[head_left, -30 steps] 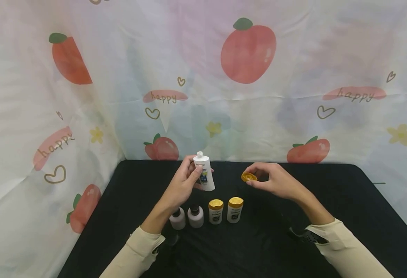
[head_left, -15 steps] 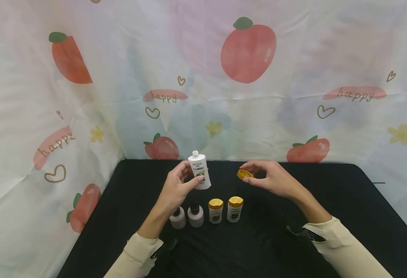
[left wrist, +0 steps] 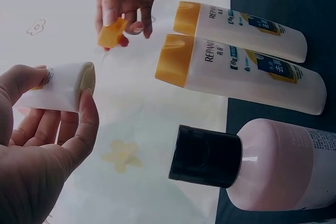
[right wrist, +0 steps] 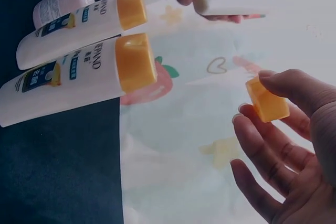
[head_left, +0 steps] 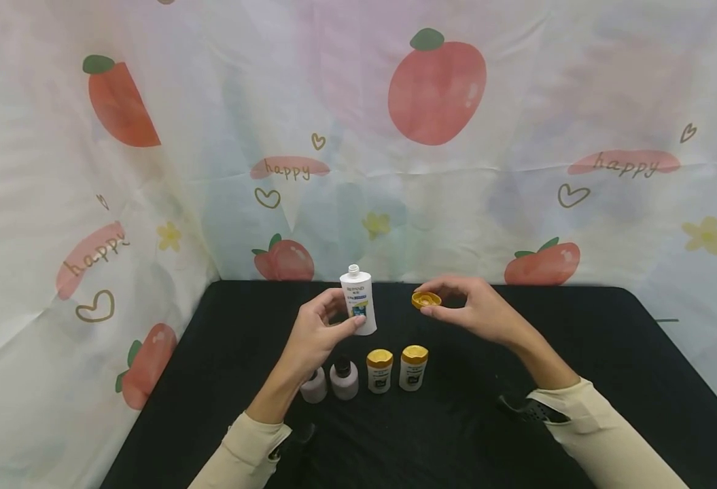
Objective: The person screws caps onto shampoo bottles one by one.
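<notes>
My left hand grips a white shampoo bottle around its body, thumb across the front label, in the head view. The bottle is held up above the table, nearly upright, with its bare threaded neck showing at the top. To the right, my right hand pinches a yellow cap between thumb and fingers, its hollow underside facing the camera. A short gap separates cap and bottle. In the right wrist view the thumb presses on the cap, and the lower fingers spread loosely beneath it.
Two yellow-capped white bottles stand in front of the hands on the black table. Left of them are two pale pink bottles with black caps, one partly behind my left forearm. A printed curtain hangs behind the table.
The cap in my right hand has moved left and slightly up, tilting so its inside shows more. The bottle swung a little left, then back right, and now stands more upright.
</notes>
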Available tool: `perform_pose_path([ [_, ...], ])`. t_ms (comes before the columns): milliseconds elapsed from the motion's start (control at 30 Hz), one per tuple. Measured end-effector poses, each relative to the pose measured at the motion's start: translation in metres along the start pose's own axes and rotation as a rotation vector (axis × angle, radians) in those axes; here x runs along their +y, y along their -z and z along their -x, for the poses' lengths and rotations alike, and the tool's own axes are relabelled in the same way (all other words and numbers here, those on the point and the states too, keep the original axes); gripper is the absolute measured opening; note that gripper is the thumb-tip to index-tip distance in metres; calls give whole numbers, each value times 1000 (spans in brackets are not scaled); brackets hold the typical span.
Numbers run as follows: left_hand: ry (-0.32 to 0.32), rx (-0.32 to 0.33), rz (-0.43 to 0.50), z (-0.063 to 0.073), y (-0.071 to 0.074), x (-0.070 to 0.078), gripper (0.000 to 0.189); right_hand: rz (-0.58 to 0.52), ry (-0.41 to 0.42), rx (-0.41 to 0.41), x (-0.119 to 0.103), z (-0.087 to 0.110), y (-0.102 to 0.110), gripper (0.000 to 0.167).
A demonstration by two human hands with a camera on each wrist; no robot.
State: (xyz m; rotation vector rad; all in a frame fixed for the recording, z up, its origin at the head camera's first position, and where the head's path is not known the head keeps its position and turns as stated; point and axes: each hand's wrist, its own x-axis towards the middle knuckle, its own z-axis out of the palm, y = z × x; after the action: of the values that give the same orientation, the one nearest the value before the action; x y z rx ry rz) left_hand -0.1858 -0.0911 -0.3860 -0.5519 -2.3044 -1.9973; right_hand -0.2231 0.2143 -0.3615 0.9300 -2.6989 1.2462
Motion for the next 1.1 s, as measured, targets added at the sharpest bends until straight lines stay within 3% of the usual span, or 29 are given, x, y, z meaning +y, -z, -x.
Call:
perform_pose_path([
  [533,-27,-5,-4,-8,-8,0,41,-108,-32,63,-7,-5,0,25],
  [1100,-54,-23,-17,-18,-19,2,38,-214,41,58,-15,-8,1,28],
])
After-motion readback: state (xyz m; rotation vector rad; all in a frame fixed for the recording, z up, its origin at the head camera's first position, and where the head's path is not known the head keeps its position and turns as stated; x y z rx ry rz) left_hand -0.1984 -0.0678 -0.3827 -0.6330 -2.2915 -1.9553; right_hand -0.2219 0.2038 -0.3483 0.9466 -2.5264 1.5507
